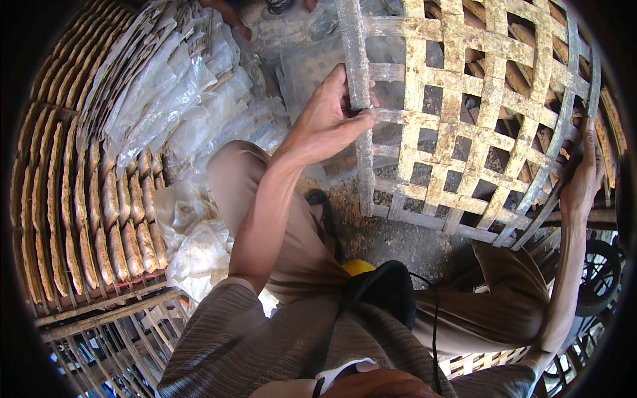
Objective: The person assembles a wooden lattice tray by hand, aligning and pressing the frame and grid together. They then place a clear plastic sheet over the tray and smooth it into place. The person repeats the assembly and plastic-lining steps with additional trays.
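Note:
A woven bamboo lattice panel [458, 119], pale and mottled with brown stains, stands tilted before me. My left hand [332, 123] grips its left edge strip, thumb in front and fingers passing behind the slat. At the panel's right edge, my right hand [582, 174] is closed round the rim, and part of its fingers is hidden by the strips. Through the openings, brown slats or sticks show behind the weave.
On my left, rows of brown-edged flat slabs [86, 212] stand on a bamboo rack [113, 308]. Clear plastic sheets [179, 73] are stacked beyond them, with crumpled plastic [202, 255] nearer. Another person's foot [244, 32] shows at the far edge. A black wheel [597, 275] stands at right.

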The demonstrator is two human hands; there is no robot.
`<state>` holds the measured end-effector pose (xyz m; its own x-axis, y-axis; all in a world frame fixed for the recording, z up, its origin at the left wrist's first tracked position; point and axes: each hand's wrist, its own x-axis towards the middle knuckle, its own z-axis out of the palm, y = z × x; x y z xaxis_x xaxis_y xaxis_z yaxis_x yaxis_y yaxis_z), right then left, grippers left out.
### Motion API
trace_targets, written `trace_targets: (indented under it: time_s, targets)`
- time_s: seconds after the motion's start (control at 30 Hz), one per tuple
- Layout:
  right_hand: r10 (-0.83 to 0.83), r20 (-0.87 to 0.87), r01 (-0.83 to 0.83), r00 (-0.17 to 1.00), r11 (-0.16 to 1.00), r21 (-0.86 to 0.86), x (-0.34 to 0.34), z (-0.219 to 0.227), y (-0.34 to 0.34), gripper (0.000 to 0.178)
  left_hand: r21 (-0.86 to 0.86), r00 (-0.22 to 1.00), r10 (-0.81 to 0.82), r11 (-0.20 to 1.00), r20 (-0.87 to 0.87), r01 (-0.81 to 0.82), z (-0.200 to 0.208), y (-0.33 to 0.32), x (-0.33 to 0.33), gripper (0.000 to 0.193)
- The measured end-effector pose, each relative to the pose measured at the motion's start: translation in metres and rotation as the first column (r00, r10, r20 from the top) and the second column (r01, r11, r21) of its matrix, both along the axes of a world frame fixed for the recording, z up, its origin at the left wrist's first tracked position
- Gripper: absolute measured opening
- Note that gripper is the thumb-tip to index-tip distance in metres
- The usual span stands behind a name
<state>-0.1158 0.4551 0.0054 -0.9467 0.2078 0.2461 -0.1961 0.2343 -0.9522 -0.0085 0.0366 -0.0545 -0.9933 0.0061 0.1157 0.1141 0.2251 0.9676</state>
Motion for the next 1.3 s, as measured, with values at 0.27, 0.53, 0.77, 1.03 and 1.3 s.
trace_targets:
  time_s: [0.27, 0.53, 0.77, 1.03, 1.3]
  targets:
    - [-0.035, -0.084, 0.033, 0.996, 0.999, -0.025, 0.012, 0.005, -0.015, 0.040, 0.250, 0.998, 0.060, 0.967, -0.027, -0.052, -0.002, 0.007, -0.003, 0.036]
    - [0.054, -0.039, -0.054, 0.998, 0.999, 0.007, -0.001, 0.007, 0.004, 0.049, 0.545, 0.976, 0.154, 0.837, -0.154, -0.046, -0.001, 0.021, -0.007, 0.040]
    - [0.332, -0.488, 0.113, 0.807, 0.724, 0.680, 0.036, 0.025, -0.063, 0.045, 0.484, 0.958, 0.251, 0.861, -0.136, -0.157, 0.005, 0.046, 0.015, 0.040]
    - [0.774, -0.036, -0.596, 0.632, 0.515, 0.615, 0.084, -0.005, -0.165, 0.020, 0.384, 0.936, 0.318, 0.891, -0.150, -0.242, 0.007, 0.068, 0.017, 0.035]
    - [0.741, -0.012, -0.692, 0.671, 0.632, 0.350, 0.064, -0.045, -0.198, 0.012, 0.209, 0.917, 0.372, 0.917, -0.142, -0.340, 0.001, 0.074, 0.015, 0.033]
